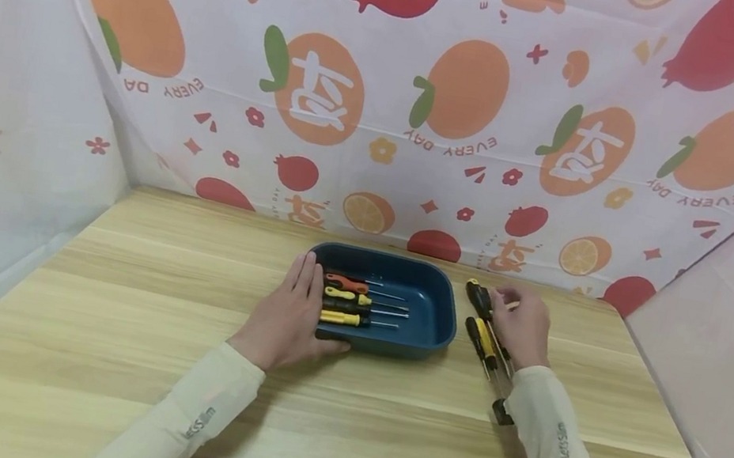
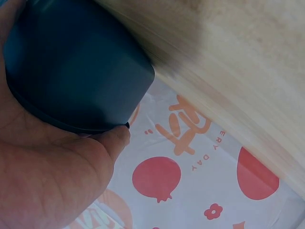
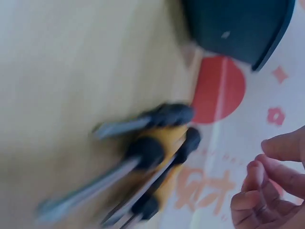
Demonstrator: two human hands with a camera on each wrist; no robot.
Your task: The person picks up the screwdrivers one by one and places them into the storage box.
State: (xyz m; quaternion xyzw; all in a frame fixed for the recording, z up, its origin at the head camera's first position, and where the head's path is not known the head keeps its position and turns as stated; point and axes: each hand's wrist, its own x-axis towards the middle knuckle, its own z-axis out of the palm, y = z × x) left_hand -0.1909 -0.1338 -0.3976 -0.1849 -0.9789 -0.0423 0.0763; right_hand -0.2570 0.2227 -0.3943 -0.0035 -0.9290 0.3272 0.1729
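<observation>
A dark blue rectangular container (image 1: 418,349) stands on the table with several screwdrivers (image 1: 345,297) lying inside, handles to the left, in orange, yellow and black. My left hand (image 1: 288,317) holds its left end, fingers along the rim and thumb against the front wall. In the left wrist view, a fingertip bends onto the container's rim (image 2: 71,129). Right of the container lie several black-and-yellow screwdrivers (image 1: 485,338), blurred in the right wrist view. My right hand (image 1: 523,324) hovers over them, fingers loosely bent; the right wrist view shows nothing between thumb and fingers.
A light wooden table (image 1: 335,432) carries everything. A fruit-print cloth (image 1: 387,104) hangs along its back edge, with pale cloths at both sides. By the right sleeve (image 1: 558,435) is a small dark block (image 1: 502,412), its kind unclear.
</observation>
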